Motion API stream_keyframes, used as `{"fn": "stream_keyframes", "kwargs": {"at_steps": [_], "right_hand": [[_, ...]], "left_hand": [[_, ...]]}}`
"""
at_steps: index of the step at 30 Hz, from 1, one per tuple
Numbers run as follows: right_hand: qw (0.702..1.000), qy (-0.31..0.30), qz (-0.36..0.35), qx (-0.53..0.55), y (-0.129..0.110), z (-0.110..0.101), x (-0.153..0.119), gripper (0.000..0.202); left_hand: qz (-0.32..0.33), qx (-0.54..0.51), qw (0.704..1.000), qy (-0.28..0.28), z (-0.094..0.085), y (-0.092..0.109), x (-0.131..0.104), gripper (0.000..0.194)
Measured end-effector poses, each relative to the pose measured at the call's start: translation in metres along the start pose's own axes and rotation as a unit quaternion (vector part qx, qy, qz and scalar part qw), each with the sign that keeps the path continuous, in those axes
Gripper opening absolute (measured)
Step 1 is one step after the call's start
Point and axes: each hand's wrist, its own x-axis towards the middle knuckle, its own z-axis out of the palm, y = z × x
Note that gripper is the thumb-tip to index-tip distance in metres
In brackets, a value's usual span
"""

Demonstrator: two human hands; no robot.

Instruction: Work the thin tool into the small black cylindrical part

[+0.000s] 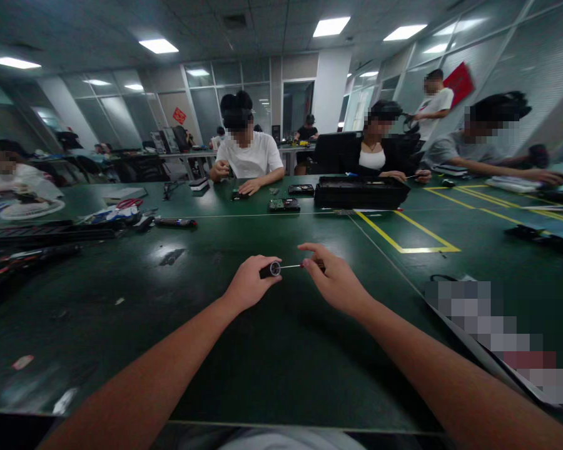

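Note:
My left hand is closed around a small black cylindrical part. Its round end, with a silvery ring, faces me. Opposite it, my right hand grips a screwdriver between thumb and fingers, with the index finger extended. The thin bright shaft points left and reaches the black part's side; whether the tip sits in a screw is too small to tell. Most of the screwdriver's handle is hidden by my right fingers; a reddish bit shows near the thumb. Both hands are above the green tabletop.
Across the table lie a circuit board and a long black housing. A dark tool and red-handled scissors lie left. Yellow tape marks the right side. Several people work around the table. A partly blurred flat item lies near right.

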Motion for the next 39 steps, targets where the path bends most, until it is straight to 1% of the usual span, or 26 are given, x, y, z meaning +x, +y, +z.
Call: {"fn": "stream_keyframes", "kwargs": {"at_steps": [2, 6, 8, 12, 16, 19, 23, 27, 32, 35, 37, 39], "right_hand": [[1.000, -0.004, -0.006, 0.008, -0.0003, -0.0001, 0.0001, 0.035], [0.999, -0.007, 0.034, -0.005, 0.0005, -0.0002, 0.0027, 0.038], [0.999, -0.004, 0.042, -0.015, 0.0014, -0.0001, 0.0035, 0.038], [0.999, -0.018, 0.033, -0.019, 0.0005, 0.0001, 0.0017, 0.034], [1.000, -0.014, 0.002, 0.001, -0.0028, -0.0006, -0.0007, 0.035], [1.000, -0.010, 0.017, 0.001, -0.0025, -0.0012, 0.0001, 0.034], [0.998, -0.006, 0.048, -0.033, 0.0009, -0.0003, 0.0017, 0.036], [0.999, 0.001, 0.035, -0.028, 0.0015, 0.0023, -0.0001, 0.034], [0.999, 0.040, -0.006, 0.023, 0.0010, 0.0039, -0.0010, 0.027], [0.999, 0.035, 0.011, 0.016, 0.0013, 0.0022, 0.0005, 0.026], [0.999, 0.022, 0.027, -0.002, 0.0013, 0.0006, 0.0012, 0.032], [0.999, 0.020, 0.024, -0.011, 0.0010, -0.0007, 0.0008, 0.033]], "left_hand": [[-0.003, 0.001, 1.000, 0.010, -0.0008, -0.0010, 0.0003, 0.037], [-0.004, 0.000, 1.000, 0.012, -0.0012, -0.0019, 0.0005, 0.038], [-0.005, 0.001, 1.000, 0.010, -0.0009, -0.0016, 0.0002, 0.038], [-0.008, 0.003, 1.000, 0.001, -0.0005, -0.0014, -0.0003, 0.037], [-0.012, 0.000, 1.000, 0.012, -0.0011, -0.0022, 0.0000, 0.038], [-0.012, 0.001, 1.000, 0.013, -0.0019, -0.0019, 0.0001, 0.038], [-0.014, 0.002, 1.000, 0.009, -0.0026, 0.0000, 0.0002, 0.038], [-0.017, 0.004, 1.000, 0.005, -0.0026, 0.0010, 0.0006, 0.038], [-0.008, 0.002, 1.000, 0.006, -0.0012, 0.0013, 0.0002, 0.038], [0.000, 0.004, 1.000, -0.003, -0.0006, 0.0039, -0.0003, 0.037], [-0.001, 0.007, 1.000, -0.009, -0.0007, 0.0056, -0.0004, 0.037], [-0.004, 0.010, 1.000, -0.013, -0.0009, 0.0059, -0.0005, 0.036]]}}
